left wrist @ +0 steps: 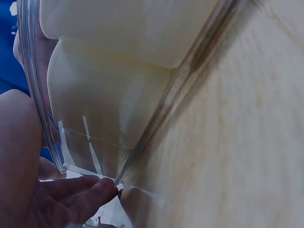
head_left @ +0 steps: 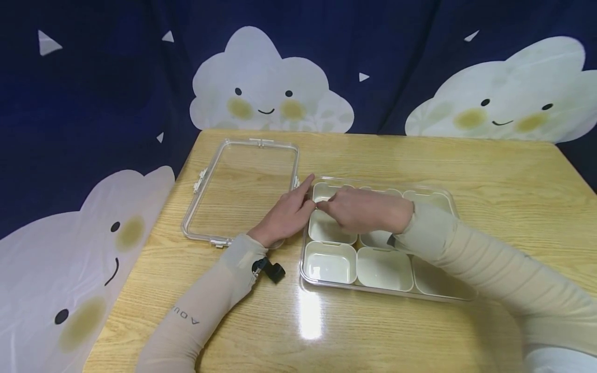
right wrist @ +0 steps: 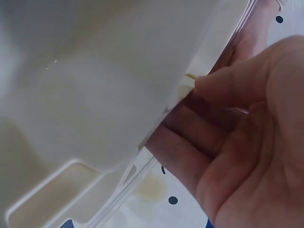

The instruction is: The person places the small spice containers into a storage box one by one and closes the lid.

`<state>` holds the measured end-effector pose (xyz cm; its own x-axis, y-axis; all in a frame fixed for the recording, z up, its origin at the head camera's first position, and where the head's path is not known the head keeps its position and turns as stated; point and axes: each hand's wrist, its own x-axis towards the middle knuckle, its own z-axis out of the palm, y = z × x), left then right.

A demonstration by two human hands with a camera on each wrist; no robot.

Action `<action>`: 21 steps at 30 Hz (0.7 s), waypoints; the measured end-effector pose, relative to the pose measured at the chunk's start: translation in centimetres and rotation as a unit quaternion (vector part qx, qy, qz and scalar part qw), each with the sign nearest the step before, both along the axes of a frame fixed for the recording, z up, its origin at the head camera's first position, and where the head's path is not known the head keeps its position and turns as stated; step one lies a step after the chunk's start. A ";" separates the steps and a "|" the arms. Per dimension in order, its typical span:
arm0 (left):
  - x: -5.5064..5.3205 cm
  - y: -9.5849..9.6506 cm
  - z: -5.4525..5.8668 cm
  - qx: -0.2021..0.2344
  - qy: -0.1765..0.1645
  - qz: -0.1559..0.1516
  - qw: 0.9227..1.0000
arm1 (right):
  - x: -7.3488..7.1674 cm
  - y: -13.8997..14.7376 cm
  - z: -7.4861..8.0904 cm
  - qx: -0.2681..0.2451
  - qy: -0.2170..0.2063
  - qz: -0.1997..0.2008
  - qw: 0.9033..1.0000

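A clear plastic box (head_left: 305,287) holds rows of cream-coloured cups (head_left: 332,263), each with rounded corners. My left hand (head_left: 290,212) grips the box's left side near the far corner; the left wrist view shows its fingertips (left wrist: 107,190) low against the wall. Over the left-hand cups is my right hand (head_left: 368,210). Its thumb and fingers (right wrist: 228,88) pinch the rim of a cream cup (right wrist: 109,95), right beside the left thumb. The right hand and forearm hide several cups behind them.
A clear lid (head_left: 186,223) with white clips lies flat to the left of the box on the wooden table (head_left: 261,336). Behind the table hangs a dark blue cloth (head_left: 382,31) with smiling clouds.
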<state>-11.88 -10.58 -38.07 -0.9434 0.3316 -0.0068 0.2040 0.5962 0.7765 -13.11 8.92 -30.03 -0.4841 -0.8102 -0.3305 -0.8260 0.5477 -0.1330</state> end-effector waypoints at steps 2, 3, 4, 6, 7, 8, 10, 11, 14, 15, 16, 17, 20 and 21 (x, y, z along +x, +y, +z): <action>0.0 0.0 0.0 -0.005 0.002 -0.001 1.000 | 0.0 0.2 0.0 0.006 -0.012 -0.014 1.000; 0.0 0.1 0.1 -0.007 0.003 -0.001 1.000 | 0.1 0.3 0.1 0.010 -0.016 -0.024 1.000; 0.0 0.1 0.1 -0.009 0.002 -0.002 1.000 | 0.1 0.5 0.2 0.013 -0.017 -0.033 0.999; 0.1 0.1 0.1 -0.010 0.001 -0.002 1.000 | 0.2 1.0 0.4 0.011 -0.017 -0.049 0.999; 0.1 0.1 0.2 -0.008 -0.001 -0.002 1.000 | 0.2 1.3 0.4 0.007 -0.012 -0.052 0.999; 0.1 0.1 0.2 -0.006 -0.004 -0.001 1.000 | 0.2 1.6 0.5 0.002 -0.006 -0.055 0.998; 0.2 0.1 0.3 0.000 -0.008 0.001 1.000 | 0.2 2.2 0.7 -0.012 0.010 -0.052 0.999; 0.2 0.0 0.3 0.001 -0.009 0.002 1.000 | 0.2 2.4 0.7 -0.022 0.017 -0.047 0.999; 0.2 -0.1 0.3 0.002 -0.010 0.003 1.000 | 0.3 3.3 1.0 -0.054 0.039 -0.038 0.997; 0.2 -0.1 0.3 0.003 -0.011 0.002 1.000 | 0.3 3.6 1.1 -0.063 0.043 -0.038 0.996; 0.1 -0.1 0.2 0.002 -0.009 0.002 1.000 | 0.4 3.9 1.3 -0.073 0.047 -0.039 0.995; 0.1 0.0 0.2 0.002 -0.008 0.001 1.000 | 0.4 4.2 1.4 -0.084 0.052 -0.040 0.994; 0.1 0.0 0.2 0.007 -0.006 -0.001 1.000 | 0.5 5.3 1.8 -0.113 0.062 -0.048 0.991; 0.1 0.0 0.2 0.006 -0.004 -0.002 1.000 | 0.5 5.8 1.9 -0.124 0.066 -0.047 0.989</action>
